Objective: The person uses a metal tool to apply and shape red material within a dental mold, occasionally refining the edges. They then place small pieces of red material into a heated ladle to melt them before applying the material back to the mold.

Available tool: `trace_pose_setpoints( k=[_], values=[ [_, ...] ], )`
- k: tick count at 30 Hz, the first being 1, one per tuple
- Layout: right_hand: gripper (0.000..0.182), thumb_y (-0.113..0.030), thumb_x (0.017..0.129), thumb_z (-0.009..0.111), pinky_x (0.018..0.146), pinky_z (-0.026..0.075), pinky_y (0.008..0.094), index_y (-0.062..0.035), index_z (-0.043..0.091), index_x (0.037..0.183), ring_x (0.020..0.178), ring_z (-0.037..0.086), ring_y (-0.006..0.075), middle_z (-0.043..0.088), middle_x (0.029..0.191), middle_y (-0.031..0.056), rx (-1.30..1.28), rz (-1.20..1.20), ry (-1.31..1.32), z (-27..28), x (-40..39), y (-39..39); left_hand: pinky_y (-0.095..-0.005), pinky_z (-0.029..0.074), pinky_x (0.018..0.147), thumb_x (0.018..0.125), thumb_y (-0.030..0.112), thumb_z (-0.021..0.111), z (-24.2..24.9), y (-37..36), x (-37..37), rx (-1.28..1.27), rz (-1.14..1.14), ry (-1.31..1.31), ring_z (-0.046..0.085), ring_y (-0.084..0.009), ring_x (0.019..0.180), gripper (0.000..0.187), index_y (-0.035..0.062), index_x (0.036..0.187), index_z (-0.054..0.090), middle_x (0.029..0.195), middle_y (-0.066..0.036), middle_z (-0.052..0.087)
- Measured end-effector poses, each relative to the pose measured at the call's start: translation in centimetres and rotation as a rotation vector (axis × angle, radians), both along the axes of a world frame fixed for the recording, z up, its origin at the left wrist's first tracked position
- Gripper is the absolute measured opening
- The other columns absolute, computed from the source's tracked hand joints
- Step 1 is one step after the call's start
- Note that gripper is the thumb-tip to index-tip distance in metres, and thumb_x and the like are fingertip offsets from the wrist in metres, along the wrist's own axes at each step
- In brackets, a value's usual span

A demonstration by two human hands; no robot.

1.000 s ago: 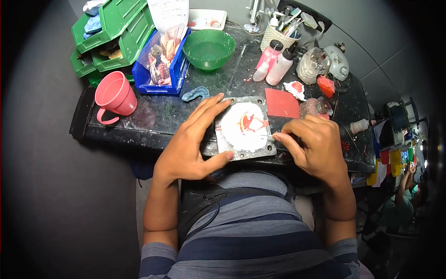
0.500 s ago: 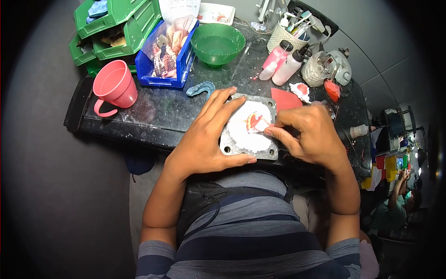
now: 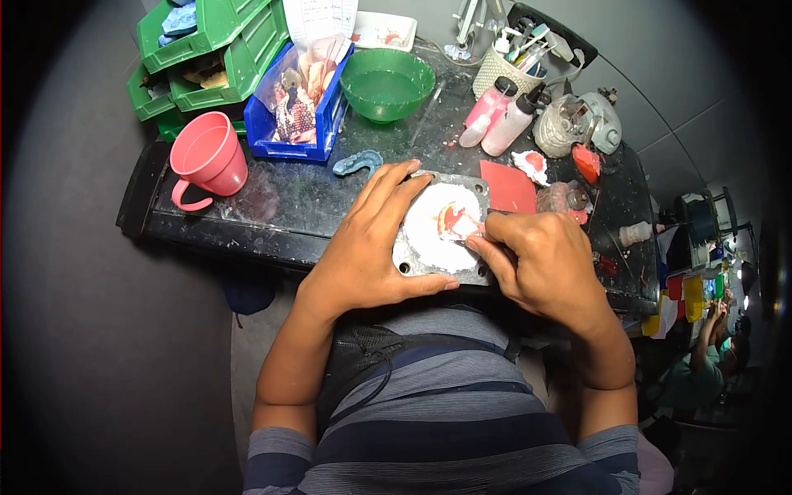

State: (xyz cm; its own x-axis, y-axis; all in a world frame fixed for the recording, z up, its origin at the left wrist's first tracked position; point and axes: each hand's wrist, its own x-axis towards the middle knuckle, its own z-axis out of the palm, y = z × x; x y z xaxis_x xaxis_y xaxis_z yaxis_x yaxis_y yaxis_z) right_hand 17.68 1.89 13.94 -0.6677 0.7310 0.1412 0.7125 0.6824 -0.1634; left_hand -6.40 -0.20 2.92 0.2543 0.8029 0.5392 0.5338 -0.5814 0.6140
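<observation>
My left hand (image 3: 363, 247) grips a square metal dental flask (image 3: 450, 177) at the table's front edge, its fingers over the far side and its thumb along the near side. White plaster (image 3: 429, 245) fills the flask. A curved piece of red wax (image 3: 450, 221) sits in the middle of the plaster, with whitish smears on it. My right hand (image 3: 544, 256) is closed in a pinch on a thin tool (image 3: 467, 240), mostly hidden by the fingers. The tool's tip is at the wax's right side; its exact shape is not clear.
A red wax sheet (image 3: 507, 186), a glass burner (image 3: 561, 198) and pink and white bottles (image 3: 507, 128) lie to the right. Behind are a green bowl (image 3: 388, 82) and blue bin (image 3: 285, 150). A pink mug (image 3: 210, 157) stands left. Another person (image 3: 697, 375) works far right.
My right hand has shifted slightly down and left, uncovering the glass burner behind it. My left hand keeps its hold on the flask. The whole view has tilted slightly.
</observation>
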Motion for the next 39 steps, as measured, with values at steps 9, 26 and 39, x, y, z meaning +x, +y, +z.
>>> trace_pose_setpoints(
  k=[9,26,39],
  values=[
    [0.027,-0.028,0.104,0.073,0.056,0.053,0.0524,-0.0070,0.070,0.087,0.058,0.069,0.0406,0.069,0.068,0.0152,0.076,-0.040,-0.026,-1.0,-0.6,-1.9,-0.0574,0.041,0.126,0.069,0.053,0.101,0.3,0.0,0.1,0.014,0.006,0.020,0.048,-0.0513,0.151,0.115,-0.0078,0.154,0.053,0.159,-0.033,0.051],
    [0.027,-0.029,0.099,0.079,0.060,0.053,0.0517,-0.0072,0.071,0.085,0.065,0.071,0.0395,0.070,0.071,0.0146,0.020,0.003,0.054,-0.5,0.6,0.0,-0.0573,0.036,0.129,0.063,0.050,0.105,-0.1,0.1,-0.1,-0.010,0.003,-0.032,0.047,-0.0482,0.155,0.116,-0.0013,0.156,0.057,0.163,-0.027,0.053],
    [0.024,-0.025,0.092,0.087,0.070,0.049,0.0449,-0.0081,0.072,0.085,0.075,0.064,0.0305,0.065,0.079,0.0076,0.227,0.108,0.205,-3.3,0.9,1.2,-0.0586,0.036,0.129,0.067,0.053,0.103,0.1,0.5,-0.4,-0.014,-0.055,-0.018,0.046,-0.0501,0.155,0.114,-0.0024,0.155,0.057,0.164,-0.029,0.052]
  ],
)
